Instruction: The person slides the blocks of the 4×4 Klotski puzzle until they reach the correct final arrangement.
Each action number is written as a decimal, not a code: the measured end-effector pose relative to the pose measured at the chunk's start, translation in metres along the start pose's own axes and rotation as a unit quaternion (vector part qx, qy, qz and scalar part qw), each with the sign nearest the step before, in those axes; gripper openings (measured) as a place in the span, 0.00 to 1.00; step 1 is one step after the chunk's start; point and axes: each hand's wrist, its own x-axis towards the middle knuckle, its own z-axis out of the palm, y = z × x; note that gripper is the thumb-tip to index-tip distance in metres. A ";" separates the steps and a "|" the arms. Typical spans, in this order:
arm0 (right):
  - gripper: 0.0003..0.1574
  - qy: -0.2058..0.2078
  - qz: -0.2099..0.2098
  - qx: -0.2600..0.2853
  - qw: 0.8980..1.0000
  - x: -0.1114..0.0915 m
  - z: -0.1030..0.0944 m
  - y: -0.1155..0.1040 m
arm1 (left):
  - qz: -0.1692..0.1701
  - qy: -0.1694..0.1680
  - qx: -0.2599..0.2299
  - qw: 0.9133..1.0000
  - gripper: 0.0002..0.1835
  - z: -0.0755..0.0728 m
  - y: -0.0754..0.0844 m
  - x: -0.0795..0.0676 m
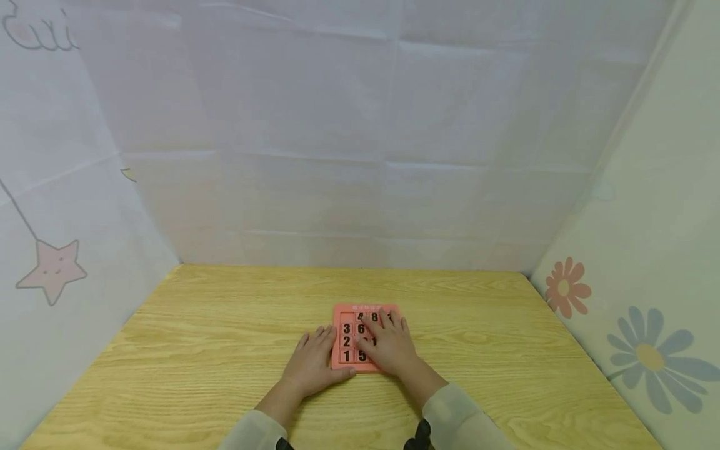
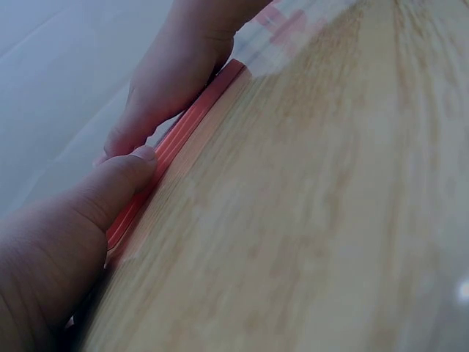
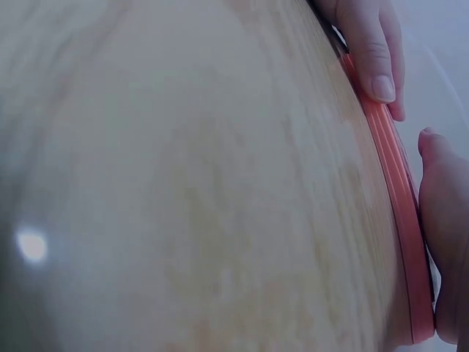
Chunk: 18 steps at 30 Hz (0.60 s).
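A pink sliding number puzzle (image 1: 336,355) lies flat on the table, black numerals on its square tiles. Its top-left cell shows no tile. The left hand (image 1: 312,362) rests at the puzzle's lower left corner, fairly straight fingers along the left side and thumb against the near edge. In the left wrist view that thumb (image 2: 121,180) touches the pink rim (image 2: 194,114). Spread over the tiles, the right hand (image 1: 392,345) covers much of the right columns, its fingertips near the top row. From the right wrist, its thumb (image 3: 438,158) points up above the board.
The wood-grain table (image 1: 225,312) spreads around the puzzle on every side. Pale cloth walls stand behind it and at both sides, printed with a pink star (image 1: 52,270) on the left and flowers (image 1: 649,357) on the right.
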 end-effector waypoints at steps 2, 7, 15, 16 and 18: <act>0.40 0.000 -0.006 -0.003 1.000 -0.001 0.001 -0.001 | -0.001 -0.001 0.002 1.000 0.58 0.000 0.000 0.000; 0.39 0.005 -0.027 0.005 1.000 -0.005 0.002 -0.006 | 0.000 0.000 0.007 1.000 0.58 0.001 0.000 0.000; 0.39 -0.002 -0.059 -0.011 0.998 -0.009 0.001 -0.013 | 0.004 0.004 0.010 1.000 0.58 0.001 0.000 0.000; 0.39 -0.003 -0.062 -0.011 0.998 -0.010 0.001 -0.014 | 0.004 0.005 0.009 1.000 0.58 0.001 0.000 0.000; 0.39 -0.007 -0.066 -0.015 0.998 -0.010 0.002 -0.015 | 0.003 0.005 0.008 1.000 0.58 0.001 0.001 0.000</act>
